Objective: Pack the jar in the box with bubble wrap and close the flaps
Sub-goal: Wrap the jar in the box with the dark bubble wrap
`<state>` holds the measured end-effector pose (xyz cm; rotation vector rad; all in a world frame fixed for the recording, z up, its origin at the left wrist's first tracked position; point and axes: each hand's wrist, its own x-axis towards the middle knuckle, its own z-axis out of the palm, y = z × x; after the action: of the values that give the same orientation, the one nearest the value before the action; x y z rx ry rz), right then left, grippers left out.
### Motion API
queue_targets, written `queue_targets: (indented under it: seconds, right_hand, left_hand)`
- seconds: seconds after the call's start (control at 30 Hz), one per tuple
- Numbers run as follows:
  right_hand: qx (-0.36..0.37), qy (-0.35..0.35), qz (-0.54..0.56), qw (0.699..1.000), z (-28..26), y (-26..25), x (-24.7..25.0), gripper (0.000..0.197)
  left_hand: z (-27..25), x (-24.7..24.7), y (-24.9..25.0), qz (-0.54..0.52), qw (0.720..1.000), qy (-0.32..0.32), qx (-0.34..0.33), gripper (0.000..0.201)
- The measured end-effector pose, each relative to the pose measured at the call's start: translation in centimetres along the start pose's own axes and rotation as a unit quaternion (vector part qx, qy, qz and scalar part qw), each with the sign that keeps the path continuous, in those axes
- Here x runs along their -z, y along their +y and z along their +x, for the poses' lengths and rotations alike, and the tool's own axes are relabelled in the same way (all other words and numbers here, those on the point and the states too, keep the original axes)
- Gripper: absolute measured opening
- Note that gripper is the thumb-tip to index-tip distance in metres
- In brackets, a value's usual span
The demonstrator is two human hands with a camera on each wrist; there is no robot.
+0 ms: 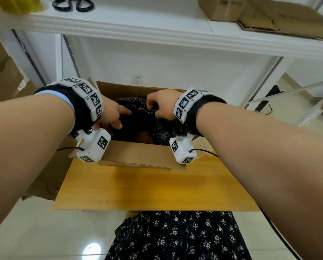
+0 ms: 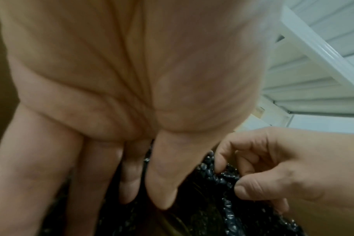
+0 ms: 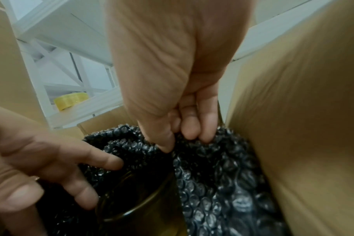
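Observation:
An open cardboard box (image 1: 138, 152) stands on a wooden table. Black bubble wrap (image 1: 136, 106) fills it, bunched around an amber jar (image 1: 142, 136) whose side shows near the front wall. My right hand (image 1: 154, 110) pinches a fold of the bubble wrap (image 3: 212, 175) between thumb and fingers, as the right hand (image 3: 180, 142) shows in the right wrist view. My left hand (image 1: 122, 118) reaches into the box with fairly straight fingers. In the right wrist view the left hand (image 3: 99, 180) touches the wrap just above the jar (image 3: 139, 204). The jar's lower part is hidden.
The wooden table (image 1: 147, 188) has bare room in front of the box. A white shelf (image 1: 157, 29) overhangs, carrying scissors (image 1: 73, 4), a cardboard box (image 1: 222, 8) and a yellow tape roll (image 3: 71, 99). More cardboard (image 1: 5, 76) stands at the left.

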<state>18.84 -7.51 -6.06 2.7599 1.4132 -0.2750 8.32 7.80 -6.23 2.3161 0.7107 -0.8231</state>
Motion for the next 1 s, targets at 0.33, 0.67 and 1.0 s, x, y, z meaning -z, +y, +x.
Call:
queue_targets:
  seconds: [0.33, 0.67, 1.0]
  right_hand:
    - [-0.030, -0.011, 0.045, 0.998, 0.0, -0.3, -0.4, 0.044]
    - [-0.045, -0.057, 0.046, 0.996, 0.2, -0.5, -0.1, 0.067]
    - [-0.063, -0.089, 0.064, 0.992, 1.3, 0.0, -1.0, 0.066]
  left_hand:
    - [1.2, -0.6, 0.9, 0.110, 0.994, 0.001, 0.002, 0.098]
    - [2.2, -0.5, 0.1, 0.039, 0.999, 0.004, 0.005, 0.097]
    - [2.4, -0.3, 0.4, -0.017, 1.000, -0.009, 0.005, 0.083]
